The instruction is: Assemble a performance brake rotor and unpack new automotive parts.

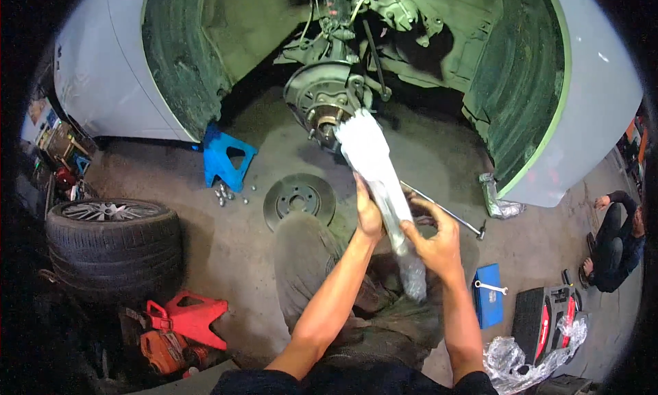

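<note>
A long, plastic-wrapped part [370, 158], wide and bright white at its far end and narrower in clear film near me, slants across the space above my lap. What lies inside the wrapping I cannot make out. My left hand [369, 215] presses against its left side, fingers pointing up along it. Lower down, my right hand [436, 243] grips the narrow end, thumb on top. Just beyond the part's far end is the bare wheel hub [327, 114] with its studs. A brake disc [299, 200] lies flat on the floor before my knee.
Beside the disc are several lug nuts [223, 193] and a blue jack stand [229, 161]. To the left lie a wheel [113, 248] and a red jack stand [192, 318]. On the right are a long bar [449, 213], a blue box [488, 302], a tool case [534, 319] and a seated person [613, 241].
</note>
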Demonstrator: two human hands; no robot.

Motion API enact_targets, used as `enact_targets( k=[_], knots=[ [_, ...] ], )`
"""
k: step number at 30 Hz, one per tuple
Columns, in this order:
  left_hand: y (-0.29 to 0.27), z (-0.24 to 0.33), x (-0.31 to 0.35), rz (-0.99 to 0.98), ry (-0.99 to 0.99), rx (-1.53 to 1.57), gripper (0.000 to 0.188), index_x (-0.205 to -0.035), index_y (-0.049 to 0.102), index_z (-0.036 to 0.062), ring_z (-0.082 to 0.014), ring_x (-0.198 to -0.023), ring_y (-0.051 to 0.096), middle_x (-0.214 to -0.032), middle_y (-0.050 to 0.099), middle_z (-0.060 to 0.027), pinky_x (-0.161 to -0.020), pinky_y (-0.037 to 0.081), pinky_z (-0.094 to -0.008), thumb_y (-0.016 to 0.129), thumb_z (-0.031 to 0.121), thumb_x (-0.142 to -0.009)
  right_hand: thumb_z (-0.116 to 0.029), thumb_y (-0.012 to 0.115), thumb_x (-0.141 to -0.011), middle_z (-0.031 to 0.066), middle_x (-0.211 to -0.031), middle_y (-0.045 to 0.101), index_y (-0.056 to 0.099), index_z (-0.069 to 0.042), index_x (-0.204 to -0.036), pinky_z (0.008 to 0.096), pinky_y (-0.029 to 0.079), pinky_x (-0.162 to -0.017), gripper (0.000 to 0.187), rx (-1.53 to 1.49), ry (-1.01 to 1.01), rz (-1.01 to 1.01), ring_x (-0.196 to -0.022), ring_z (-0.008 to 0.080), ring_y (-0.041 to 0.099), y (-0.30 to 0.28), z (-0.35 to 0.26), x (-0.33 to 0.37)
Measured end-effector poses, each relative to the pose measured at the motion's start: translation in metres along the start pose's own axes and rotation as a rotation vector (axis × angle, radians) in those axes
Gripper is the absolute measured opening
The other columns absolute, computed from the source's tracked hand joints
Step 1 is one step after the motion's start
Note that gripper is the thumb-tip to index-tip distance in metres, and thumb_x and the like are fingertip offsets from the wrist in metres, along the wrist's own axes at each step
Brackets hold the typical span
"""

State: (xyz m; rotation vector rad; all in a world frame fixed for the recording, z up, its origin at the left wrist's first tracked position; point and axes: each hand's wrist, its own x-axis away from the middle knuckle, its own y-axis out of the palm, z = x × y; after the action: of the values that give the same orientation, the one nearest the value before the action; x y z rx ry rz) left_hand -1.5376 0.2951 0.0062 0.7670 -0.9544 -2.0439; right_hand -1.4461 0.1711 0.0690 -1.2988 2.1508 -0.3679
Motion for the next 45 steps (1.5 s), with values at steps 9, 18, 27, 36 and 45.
enact_targets(
  k=[9, 18, 27, 36, 45],
  knots=[
    [-0.004, 0.012, 0.027, 0.113, 0.164, -0.572, 0.061, -0.142, 0.035, -0.0031, -0.0214, -0.111, 0.057, -0.132, 0.052, -0.0175, -0.098, 0.045, -0.0347, 0.046, 0.040, -0.100, -0.029, 0.079, -0.076, 0.0177, -0.114, 0.063, 0.048, 0.003, -0.130, 0.0359, 0.047, -0.093, 0.070, -0.239, 0.149, -0.177, -0.105, 0.0230, 0.061, 0.030, 0.030, 0.025],
    [0.016, 0.015, -0.001, 0.000, 0.099, -0.753, 0.016, -0.097, 0.062, -0.0030, -0.0110, -0.076, 0.064, -0.082, 0.065, -0.0041, -0.071, 0.053, -0.0247, 0.065, 0.012, -0.093, -0.029, 0.073, -0.079, 0.0174, -0.101, 0.061, 0.041, 0.004, -0.133, 0.0438, 0.052, -0.081, 0.071, -1.137, 0.457, -0.342, -0.084, 0.0276, 0.065, -0.009, 0.103, 0.047],
    [0.014, -0.037, 0.001, -0.097, -0.147, -0.830, 0.044, -0.114, 0.055, -0.0033, -0.0095, -0.081, 0.063, -0.096, 0.063, -0.0066, -0.068, 0.051, -0.0239, 0.080, 0.013, -0.081, -0.033, 0.067, -0.083, 0.0182, -0.092, 0.054, 0.029, 0.002, -0.138, 0.0513, 0.053, -0.071, 0.075, -2.006, 0.439, -0.451, -0.074, 0.0330, 0.064, -0.019, 0.133, 0.099],
    [0.006, -0.097, 0.003, -0.017, -0.426, -0.866, 0.056, -0.105, 0.057, -0.0062, -0.0155, -0.071, 0.065, -0.081, 0.065, -0.0100, -0.063, 0.053, -0.0297, 0.085, 0.031, -0.073, -0.057, 0.071, -0.065, 0.0138, -0.088, 0.052, 0.050, 0.003, -0.108, 0.0471, 0.059, -0.070, 0.077, -1.867, 0.778, -0.575, -0.071, 0.0331, 0.065, -0.019, 0.161, 0.121],
    [-0.004, -0.112, 0.035, -0.209, -0.608, -1.207, 0.037, -0.076, 0.063, -0.0019, -0.0223, -0.062, 0.068, -0.065, 0.066, -0.0167, -0.058, 0.051, -0.0362, 0.074, 0.033, -0.081, -0.037, 0.070, -0.067, 0.0109, -0.082, 0.052, 0.052, 0.000, -0.106, 0.0425, 0.058, -0.060, 0.057, -1.669, 0.831, -0.434, -0.063, 0.0302, 0.063, -0.008, 0.185, 0.129]
  ],
)
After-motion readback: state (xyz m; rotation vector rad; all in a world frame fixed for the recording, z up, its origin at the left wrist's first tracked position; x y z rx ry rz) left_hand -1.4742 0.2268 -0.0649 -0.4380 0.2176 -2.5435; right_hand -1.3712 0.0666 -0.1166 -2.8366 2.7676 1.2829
